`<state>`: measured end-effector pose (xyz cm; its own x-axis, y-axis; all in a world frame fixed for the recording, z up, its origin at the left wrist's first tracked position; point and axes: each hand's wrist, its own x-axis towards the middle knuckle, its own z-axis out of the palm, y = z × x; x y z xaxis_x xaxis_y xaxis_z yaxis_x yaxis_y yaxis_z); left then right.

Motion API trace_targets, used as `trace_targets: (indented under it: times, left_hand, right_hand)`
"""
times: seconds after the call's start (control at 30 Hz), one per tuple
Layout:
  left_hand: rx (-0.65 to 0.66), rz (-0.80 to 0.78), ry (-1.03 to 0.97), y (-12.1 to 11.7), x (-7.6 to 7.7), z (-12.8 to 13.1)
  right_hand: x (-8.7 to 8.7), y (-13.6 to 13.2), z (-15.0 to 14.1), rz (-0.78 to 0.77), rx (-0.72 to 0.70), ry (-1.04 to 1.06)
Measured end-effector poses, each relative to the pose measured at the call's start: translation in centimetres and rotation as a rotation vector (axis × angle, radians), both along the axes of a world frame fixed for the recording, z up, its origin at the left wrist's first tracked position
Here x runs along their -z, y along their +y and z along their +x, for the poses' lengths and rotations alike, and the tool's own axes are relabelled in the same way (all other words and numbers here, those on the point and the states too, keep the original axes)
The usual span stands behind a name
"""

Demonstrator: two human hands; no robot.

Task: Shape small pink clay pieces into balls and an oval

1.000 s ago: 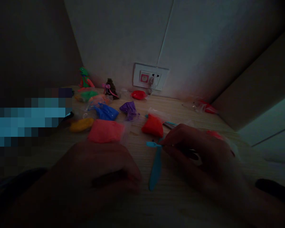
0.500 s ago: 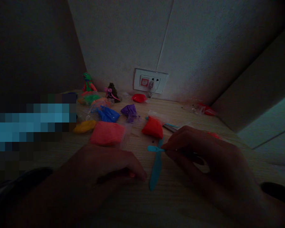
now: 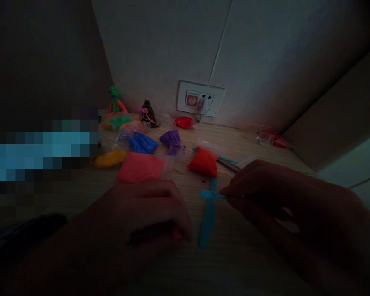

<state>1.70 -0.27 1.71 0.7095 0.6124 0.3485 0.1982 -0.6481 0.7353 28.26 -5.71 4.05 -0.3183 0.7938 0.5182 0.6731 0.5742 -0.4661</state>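
While the right hand (image 3: 265, 185) pinches the small blue tool (image 3: 207, 195), its long axis pointing left across the blue knife (image 3: 207, 226), the left hand (image 3: 142, 213) curls, its grip unclear.

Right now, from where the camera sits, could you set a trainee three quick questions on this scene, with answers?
1. True or false: the right hand has its grip on the small blue tool.
2. Which is nearest the left hand: A) purple bag, B) pink bag, C) green bag?
3. Fill in: the dark brown figure wears a ____ bow.

Key: 1 true; 2 B; 3 pink.
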Motion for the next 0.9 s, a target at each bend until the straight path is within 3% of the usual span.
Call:
trace_targets:
  times: [0.2, 0.33, 0.43, 0.63, 0.73, 0.9]
  left_hand:
    - [-0.002, 0.081, 0.033, -0.3, 0.6, 0.0]
    - [-0.005, 0.099, 0.013, 0.1, 0.9, 0.5]
    - [-0.066, 0.019, 0.026, 0.0, 0.8, 0.6]
    - [-0.113, -0.130, 0.078, -0.1, 0.9, 0.4]
    - [-0.097, -0.112, 0.053, -0.1, 1.1, 0.1]
    - [-0.068, -0.052, 0.033, -0.5, 1.3, -0.7]
  right_hand:
    - [-0.5, -0.2, 0.1, -0.026, 0.023, -0.025]
    - [-0.5, 0.0, -0.3, -0.219, -0.156, -0.070]
    - [-0.2, 0.0, -0.7, -0.345, -0.239, -0.112]
    - [0.9, -0.2, -1.3, -0.297, -0.245, -0.056]
    - [1.4, -0.2, -1.8, -0.255, -0.251, 0.005]
    - [2.0, -0.4, -1.6, -0.288, -0.262, -0.078]
